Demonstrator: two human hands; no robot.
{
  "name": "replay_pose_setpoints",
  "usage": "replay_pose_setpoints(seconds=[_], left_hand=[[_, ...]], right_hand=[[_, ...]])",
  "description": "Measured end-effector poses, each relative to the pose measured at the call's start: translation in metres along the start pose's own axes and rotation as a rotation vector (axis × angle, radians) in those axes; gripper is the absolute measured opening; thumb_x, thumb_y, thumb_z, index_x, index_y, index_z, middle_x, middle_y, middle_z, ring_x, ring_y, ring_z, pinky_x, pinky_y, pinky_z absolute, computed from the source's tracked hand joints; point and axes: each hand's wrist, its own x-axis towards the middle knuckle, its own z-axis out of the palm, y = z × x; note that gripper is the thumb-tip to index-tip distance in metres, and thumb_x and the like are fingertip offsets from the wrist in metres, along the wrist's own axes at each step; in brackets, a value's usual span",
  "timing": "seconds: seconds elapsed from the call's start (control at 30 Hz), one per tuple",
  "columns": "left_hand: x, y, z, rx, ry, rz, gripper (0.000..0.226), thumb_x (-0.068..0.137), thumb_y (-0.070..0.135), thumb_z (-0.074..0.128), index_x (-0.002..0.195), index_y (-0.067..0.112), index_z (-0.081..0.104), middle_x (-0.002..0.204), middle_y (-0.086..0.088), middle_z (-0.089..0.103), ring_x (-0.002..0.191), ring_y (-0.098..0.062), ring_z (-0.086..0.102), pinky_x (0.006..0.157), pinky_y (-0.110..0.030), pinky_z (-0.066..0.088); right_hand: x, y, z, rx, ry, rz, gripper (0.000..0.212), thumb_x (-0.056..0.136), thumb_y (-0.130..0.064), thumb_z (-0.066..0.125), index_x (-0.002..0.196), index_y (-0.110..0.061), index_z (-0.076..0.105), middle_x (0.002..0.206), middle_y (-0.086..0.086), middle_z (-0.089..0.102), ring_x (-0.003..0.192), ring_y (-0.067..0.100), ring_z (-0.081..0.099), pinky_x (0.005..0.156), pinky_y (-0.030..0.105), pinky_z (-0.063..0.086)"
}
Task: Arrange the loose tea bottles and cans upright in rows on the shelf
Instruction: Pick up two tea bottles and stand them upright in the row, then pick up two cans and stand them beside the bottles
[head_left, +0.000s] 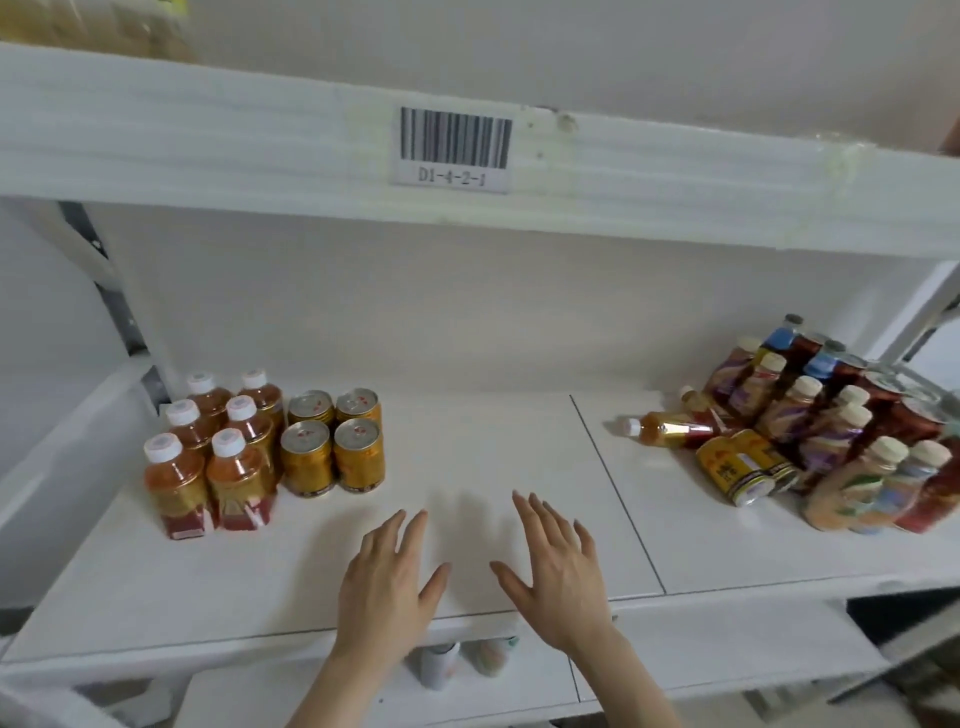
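Two bare hands, the left hand (387, 577) and the right hand (558, 577), hover open and empty, fingers spread, above the white shelf (467, 467). At left, six tea bottles (210, 457) stand upright in rows beside four gold cans (333, 441). At right, one tea bottle (667, 428) and two yellow cans (740, 470) lie tipped against a crowded cluster of assorted bottles (852, 431), some perhaps leaning. A barcode label (454, 147) reading D1-4-2-1 marks the upper shelf edge (208, 140).
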Motion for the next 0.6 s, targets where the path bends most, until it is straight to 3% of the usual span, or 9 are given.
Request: replay_pose_setpoints(seconds=[0.17, 0.3, 0.6], left_hand=[[0.0, 0.064, 0.018, -0.02, -0.033, 0.036, 0.057, 0.077, 0.048, 0.068, 0.124, 0.016, 0.059, 0.119, -0.008, 0.065, 0.101, -0.028, 0.064, 0.072, -0.036, 0.057], [0.008, 0.1, 0.032, -0.054, -0.032, 0.112, 0.058, 0.083, 0.051, 0.058, 0.132, 0.019, 0.051, 0.127, -0.002, 0.059, 0.111, -0.025, 0.058, 0.081, -0.034, 0.053], [0.027, 0.2, 0.073, -0.103, -0.053, 0.14, 0.059, 0.087, 0.053, 0.049, 0.137, 0.022, 0.041, 0.129, 0.003, 0.055, 0.113, -0.022, 0.053, 0.083, -0.034, 0.051]], right_hand=[[-0.018, 0.063, -0.021, 0.002, 0.039, 0.046, 0.074, 0.089, -0.063, 0.03, 0.151, -0.026, 0.012, 0.157, -0.002, 0.024, 0.145, 0.015, 0.021, 0.116, 0.042, 0.019], [-0.027, 0.108, -0.033, -0.016, 0.053, 0.112, 0.072, 0.091, -0.061, 0.033, 0.15, -0.025, 0.015, 0.158, 0.0, 0.023, 0.145, 0.018, 0.021, 0.116, 0.042, 0.02], [-0.027, 0.224, -0.07, -0.016, 0.097, 0.18, 0.068, 0.089, -0.054, 0.048, 0.145, -0.018, 0.032, 0.15, 0.006, 0.038, 0.136, 0.025, 0.038, 0.105, 0.04, 0.037]])
